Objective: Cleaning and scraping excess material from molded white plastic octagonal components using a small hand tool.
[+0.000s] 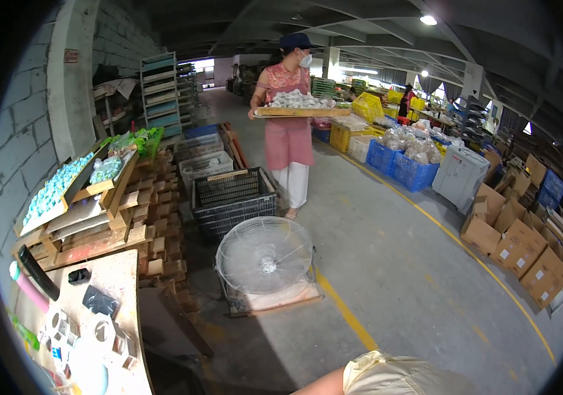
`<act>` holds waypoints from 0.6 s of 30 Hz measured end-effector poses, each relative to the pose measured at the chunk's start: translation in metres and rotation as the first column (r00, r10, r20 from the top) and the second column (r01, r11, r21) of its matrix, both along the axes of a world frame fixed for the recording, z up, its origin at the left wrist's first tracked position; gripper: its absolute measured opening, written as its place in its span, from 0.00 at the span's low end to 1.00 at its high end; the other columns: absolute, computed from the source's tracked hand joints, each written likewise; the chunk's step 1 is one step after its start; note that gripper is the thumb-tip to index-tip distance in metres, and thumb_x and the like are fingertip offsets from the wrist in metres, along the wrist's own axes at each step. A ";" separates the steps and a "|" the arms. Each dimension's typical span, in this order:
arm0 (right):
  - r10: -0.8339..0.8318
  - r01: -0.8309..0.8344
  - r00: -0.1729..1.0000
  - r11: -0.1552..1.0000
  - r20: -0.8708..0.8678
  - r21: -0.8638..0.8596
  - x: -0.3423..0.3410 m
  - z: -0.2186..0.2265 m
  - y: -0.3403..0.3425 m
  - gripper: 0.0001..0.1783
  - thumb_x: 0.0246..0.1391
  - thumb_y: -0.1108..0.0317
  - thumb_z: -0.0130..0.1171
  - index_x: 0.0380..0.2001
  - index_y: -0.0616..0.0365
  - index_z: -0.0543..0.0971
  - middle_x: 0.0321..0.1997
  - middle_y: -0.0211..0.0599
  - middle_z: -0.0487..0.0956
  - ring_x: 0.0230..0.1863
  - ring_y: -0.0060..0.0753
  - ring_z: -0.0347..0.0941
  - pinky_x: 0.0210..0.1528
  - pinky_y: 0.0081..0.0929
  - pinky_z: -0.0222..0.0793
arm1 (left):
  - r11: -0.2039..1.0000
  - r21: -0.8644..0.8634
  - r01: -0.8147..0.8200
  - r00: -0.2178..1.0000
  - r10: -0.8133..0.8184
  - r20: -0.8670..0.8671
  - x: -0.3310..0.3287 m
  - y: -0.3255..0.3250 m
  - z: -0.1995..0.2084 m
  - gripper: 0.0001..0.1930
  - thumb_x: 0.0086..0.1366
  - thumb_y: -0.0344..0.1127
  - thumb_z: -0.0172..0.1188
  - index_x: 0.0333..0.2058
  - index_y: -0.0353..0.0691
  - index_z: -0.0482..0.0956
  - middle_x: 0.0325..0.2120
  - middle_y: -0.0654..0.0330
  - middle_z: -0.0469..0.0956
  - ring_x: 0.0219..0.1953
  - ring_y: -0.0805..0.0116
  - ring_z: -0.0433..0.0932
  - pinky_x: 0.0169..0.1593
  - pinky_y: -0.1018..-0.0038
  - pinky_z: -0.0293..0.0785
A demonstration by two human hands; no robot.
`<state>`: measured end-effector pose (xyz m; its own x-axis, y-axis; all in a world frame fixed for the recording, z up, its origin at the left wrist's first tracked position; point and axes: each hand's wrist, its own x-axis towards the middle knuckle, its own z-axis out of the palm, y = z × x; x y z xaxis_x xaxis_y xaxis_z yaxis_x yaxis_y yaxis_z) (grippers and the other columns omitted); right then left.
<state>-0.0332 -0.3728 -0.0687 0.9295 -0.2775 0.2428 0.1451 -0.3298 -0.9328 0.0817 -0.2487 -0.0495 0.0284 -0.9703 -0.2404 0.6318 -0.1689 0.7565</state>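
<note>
In the head view, a grey concrete floor (387, 263) is running through a long, beam-ceilinged workshop, with yellow lines (344, 308) marking the aisle and a block wall (21, 131) rising on the left. A ceiling lamp (428, 20) is glowing overhead. At the lower edge a bare arm (324, 385) and pale yellow cloth (397, 374) are showing; both of the wearer's hands are lying out of sight, so I cannot tell whether they are open, closed or gripping anything. The caged floor fan (265, 257) is standing ahead of that arm, partly blocking the aisle's left side, with a black plastic crate (232, 217) sitting just behind it. Beyond, a co-worker (288, 141) in a pink apron is carrying a wooden tray (327, 112) heaped with white pieces (298, 99). On the left, a worktable (123, 273) is holding tape rolls (122, 347) and a black cylinder (38, 273), while stacked wooden pallets (140, 236) are supporting turquoise pieces (54, 194). On the right, blue crates (381, 158), a grey cabinet (459, 174) and cardboard boxes (520, 247) are lining the aisle
</note>
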 end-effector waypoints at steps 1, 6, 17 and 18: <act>-0.006 0.006 1.000 1.000 -0.004 0.002 0.000 0.001 0.000 0.11 0.49 0.64 0.56 0.33 0.59 0.80 0.33 0.40 0.80 0.35 0.38 0.77 0.39 0.29 0.72 | 1.000 -0.004 0.005 1.000 -0.005 0.003 -0.001 -0.001 0.000 0.11 0.59 0.38 0.51 0.34 0.35 0.68 0.20 0.60 0.71 0.20 0.69 0.71 0.26 0.74 0.68; -0.008 0.006 1.000 0.999 0.028 0.047 -0.007 0.009 -0.001 0.11 0.48 0.64 0.56 0.32 0.58 0.80 0.32 0.39 0.80 0.34 0.39 0.77 0.38 0.30 0.72 | 1.000 -0.030 0.008 1.000 -0.007 0.023 -0.001 -0.006 0.003 0.12 0.58 0.38 0.51 0.34 0.34 0.68 0.20 0.60 0.71 0.21 0.69 0.71 0.26 0.74 0.68; 0.029 -0.028 1.000 0.998 -0.009 0.060 0.000 -0.024 0.002 0.11 0.47 0.65 0.57 0.32 0.59 0.80 0.33 0.40 0.80 0.36 0.37 0.78 0.39 0.28 0.73 | 0.995 -0.097 0.033 0.999 -0.029 0.044 -0.008 -0.019 0.005 0.12 0.57 0.37 0.50 0.35 0.34 0.68 0.20 0.59 0.71 0.21 0.68 0.71 0.27 0.73 0.68; 0.037 -0.037 0.999 0.998 -0.004 0.058 0.000 -0.022 0.002 0.11 0.47 0.65 0.57 0.32 0.59 0.80 0.33 0.40 0.80 0.36 0.37 0.78 0.39 0.28 0.73 | 0.994 -0.104 0.030 0.998 -0.025 0.049 -0.009 -0.020 0.006 0.12 0.57 0.37 0.50 0.35 0.34 0.68 0.20 0.59 0.71 0.21 0.67 0.71 0.27 0.73 0.68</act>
<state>-0.0328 -0.3709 -0.0904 0.9406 -0.2565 0.2223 0.1511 -0.2702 -0.9509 0.0723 -0.2690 -0.0435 0.0099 -0.9906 -0.1363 0.5906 -0.1042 0.8002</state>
